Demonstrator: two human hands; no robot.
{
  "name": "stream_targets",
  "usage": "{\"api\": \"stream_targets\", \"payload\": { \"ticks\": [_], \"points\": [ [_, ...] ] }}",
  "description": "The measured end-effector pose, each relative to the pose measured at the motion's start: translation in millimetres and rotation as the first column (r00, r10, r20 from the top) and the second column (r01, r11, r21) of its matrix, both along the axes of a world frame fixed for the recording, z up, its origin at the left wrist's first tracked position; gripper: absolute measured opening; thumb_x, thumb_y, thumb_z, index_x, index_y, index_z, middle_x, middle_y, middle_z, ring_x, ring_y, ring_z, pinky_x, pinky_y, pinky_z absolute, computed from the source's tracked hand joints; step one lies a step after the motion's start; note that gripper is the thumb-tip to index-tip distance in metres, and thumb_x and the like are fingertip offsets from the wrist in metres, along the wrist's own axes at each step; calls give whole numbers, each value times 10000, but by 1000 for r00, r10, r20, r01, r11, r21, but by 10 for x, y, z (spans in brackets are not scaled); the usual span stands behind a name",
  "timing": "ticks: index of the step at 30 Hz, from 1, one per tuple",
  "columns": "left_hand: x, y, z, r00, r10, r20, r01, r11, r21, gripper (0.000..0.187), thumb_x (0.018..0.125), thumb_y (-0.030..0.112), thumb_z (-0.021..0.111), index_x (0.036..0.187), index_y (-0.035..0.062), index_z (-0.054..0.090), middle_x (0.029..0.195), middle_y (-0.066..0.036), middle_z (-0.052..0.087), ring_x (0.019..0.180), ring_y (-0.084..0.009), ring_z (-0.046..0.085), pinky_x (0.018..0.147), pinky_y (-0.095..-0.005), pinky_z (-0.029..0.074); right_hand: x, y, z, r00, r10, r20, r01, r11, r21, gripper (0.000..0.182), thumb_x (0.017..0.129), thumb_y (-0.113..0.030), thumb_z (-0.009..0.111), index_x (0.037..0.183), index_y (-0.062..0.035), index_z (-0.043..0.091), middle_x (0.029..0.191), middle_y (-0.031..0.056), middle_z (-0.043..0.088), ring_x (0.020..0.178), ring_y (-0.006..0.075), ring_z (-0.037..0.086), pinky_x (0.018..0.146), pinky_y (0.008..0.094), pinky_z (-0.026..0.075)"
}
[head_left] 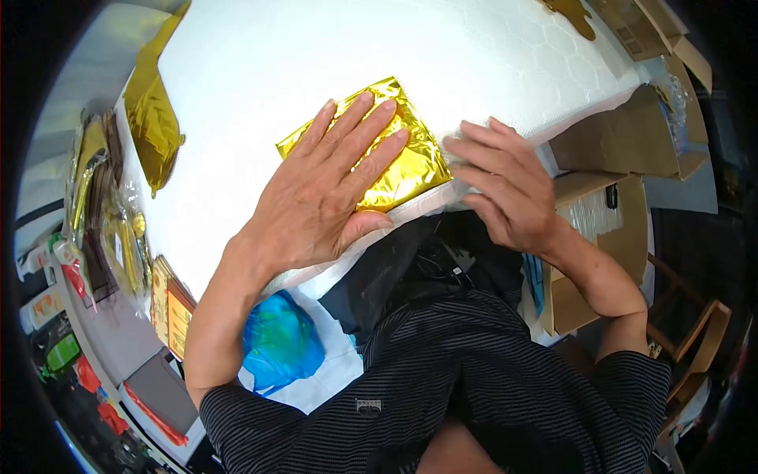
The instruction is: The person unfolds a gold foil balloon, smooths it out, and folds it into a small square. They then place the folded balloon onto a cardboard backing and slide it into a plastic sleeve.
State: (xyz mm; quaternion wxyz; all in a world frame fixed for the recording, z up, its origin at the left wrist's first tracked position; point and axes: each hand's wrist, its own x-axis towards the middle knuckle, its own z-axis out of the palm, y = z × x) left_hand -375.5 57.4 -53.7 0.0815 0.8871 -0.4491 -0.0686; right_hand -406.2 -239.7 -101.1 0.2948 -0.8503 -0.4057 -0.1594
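Observation:
A shiny gold foil sheet, folded into a rough square (410,170), lies near the front edge of the white padded surface (237,47). My left hand (328,178) rests flat on top of it, fingers spread and pointing up and to the right, covering its left part. Just right of the foil is my right hand (509,178), slightly blurred, its fingers apart and a little bent, with nothing seen in it. Whether its fingertips touch the surface cannot be made out.
Another gold foil piece (154,118) hangs at the left edge, and a brown-gold one (572,16) lies at the top right. Open cardboard boxes (616,134) stand on the right. A blue plastic bag (280,340) sits below my left forearm, with plastic packets (122,245) at the left.

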Motion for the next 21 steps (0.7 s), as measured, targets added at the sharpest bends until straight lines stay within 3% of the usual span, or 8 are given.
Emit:
{"api": "stream_targets", "payload": {
  "ticks": [4, 6, 11, 17, 19, 21],
  "points": [
    [-3, 13, -31, 1000, 0, 5, 0, 1000, 5, 834, 994, 645, 425, 1620, 103, 321, 1688, -185, 239, 1575, -380, 183, 1292, -529, 108, -6, 122, 91, 998, -45, 49, 39, 992, 119, 425, 908, -266, 743, 1221, 9, 660, 1350, 181, 666, 1338, 371, 578, 1140, 542, 424],
    [1, 19, -47, 999, -7, 32, 7, 1000, -7, 832, 995, 656, 407, 1621, 113, 321, 1687, -177, 245, 1575, -372, 187, 1293, -529, 107, -17, 229, 123, 994, 50, 100, -54, 998, 29, 431, 912, -271, 740, 1228, 10, 662, 1360, 164, 667, 1340, 355, 581, 1158, 536, 407],
    [-9, 23, -45, 999, -2, 45, 2, 1000, -16, 839, 994, 675, 374, 1624, 124, 314, 1687, -157, 258, 1576, -351, 193, 1293, -527, 114, 6, 234, -10, 992, 67, 108, -61, 997, -54, 410, 888, -280, 752, 1193, -11, 699, 1330, 130, 693, 1326, 315, 605, 1174, 532, 389],
    [-10, 30, -72, 998, -5, 64, 7, 1000, -23, 857, 992, 705, 324, 1626, 128, 309, 1686, -147, 263, 1577, -345, 192, 1295, -521, 115, 91, 134, 166, 992, 122, 18, -122, 992, -5, 322, 841, -137, 784, 1131, -13, 716, 1244, 133, 725, 1249, 351, 644, 1147, 539, 419],
    [-11, 24, -93, 998, 3, 65, -1, 1000, -28, 863, 990, 711, 315, 1624, 126, 313, 1685, -147, 264, 1577, -344, 192, 1295, -521, 115, 112, 102, 155, 992, -115, 56, 109, 989, 100, 318, 825, -104, 787, 1121, -15, 713, 1220, 138, 727, 1221, 365, 650, 1124, 544, 441],
    [-18, 28, -106, 998, 9, 60, -7, 999, -35, 873, 984, 720, 312, 1619, 121, 322, 1685, -149, 263, 1577, -345, 191, 1295, -521, 115, 106, 128, 153, 989, -138, 52, 132, 986, 104, 319, 827, -116, 788, 1122, -18, 714, 1220, 142, 724, 1225, 364, 646, 1119, 542, 447]
  ]
}}
